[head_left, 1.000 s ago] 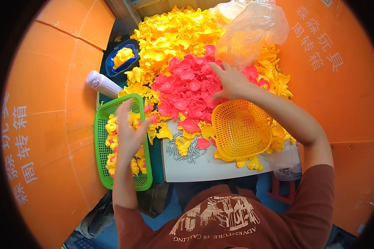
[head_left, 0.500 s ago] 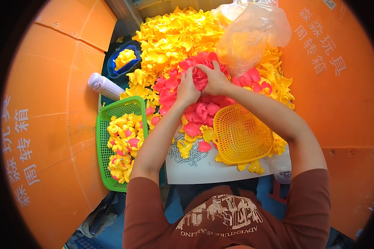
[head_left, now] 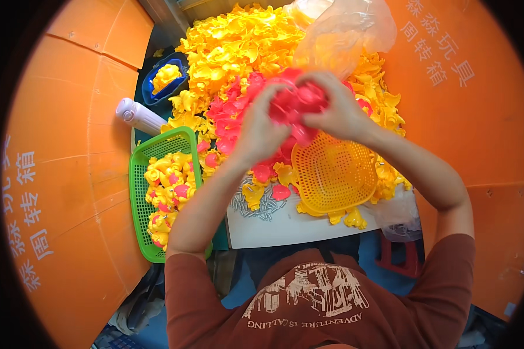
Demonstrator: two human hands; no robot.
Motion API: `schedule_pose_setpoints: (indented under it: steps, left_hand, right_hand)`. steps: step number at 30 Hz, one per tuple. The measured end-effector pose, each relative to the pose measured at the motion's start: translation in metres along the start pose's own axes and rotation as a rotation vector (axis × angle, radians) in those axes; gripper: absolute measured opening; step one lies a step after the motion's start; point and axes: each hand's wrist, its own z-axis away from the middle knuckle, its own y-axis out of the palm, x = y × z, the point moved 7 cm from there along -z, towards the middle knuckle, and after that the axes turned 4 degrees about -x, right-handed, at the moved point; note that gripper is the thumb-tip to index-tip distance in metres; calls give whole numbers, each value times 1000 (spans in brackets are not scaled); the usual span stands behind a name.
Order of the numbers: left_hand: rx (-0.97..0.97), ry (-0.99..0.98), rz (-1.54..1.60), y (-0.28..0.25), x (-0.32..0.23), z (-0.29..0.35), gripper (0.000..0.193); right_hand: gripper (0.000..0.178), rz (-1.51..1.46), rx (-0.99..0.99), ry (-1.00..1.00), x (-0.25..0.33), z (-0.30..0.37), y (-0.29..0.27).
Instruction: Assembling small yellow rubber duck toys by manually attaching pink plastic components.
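Between my two hands is a cluster of pinkish-red plastic pieces (head_left: 300,104), lifted above the heap and a little blurred. My left hand (head_left: 263,125) curls round its left side, and my right hand (head_left: 336,110) grips it from the right. Behind and below lies the heap of loose pinkish-red pieces (head_left: 227,119). Just below my right hand stands a yellow mesh basket (head_left: 335,174) on the white tabletop (head_left: 273,227). Small metal pins (head_left: 262,203) lie scattered to the left of that basket.
A large pile of yellow plastic pieces (head_left: 239,46) covers the back, beside a clear plastic bag (head_left: 349,35). At left are a green basket (head_left: 135,203) of yellow-and-pink figures, a pale bottle (head_left: 142,116) and a blue container (head_left: 148,87). Orange panels (head_left: 81,145) flank both sides.
Both hands have come up and nearer from the heap with the cluster of pinkish-red pieces between them. The whole scene has shifted slightly left and up in the picture.
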Motion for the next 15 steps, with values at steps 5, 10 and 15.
schedule_pose_setpoints:
  steps: [5,10,15]
  left_hand:
    - [12,-101,59,62,12,65,59]
    - [117,-42,-270,96,34,96,70]
    - [507,-196,-400,95,32,95,76]
  right_hand:
    - [49,50,158,117,13,66,-20]
    - [61,542,413,25,-3,112,-2]
    - [56,592,746,-44,-11,122,3]
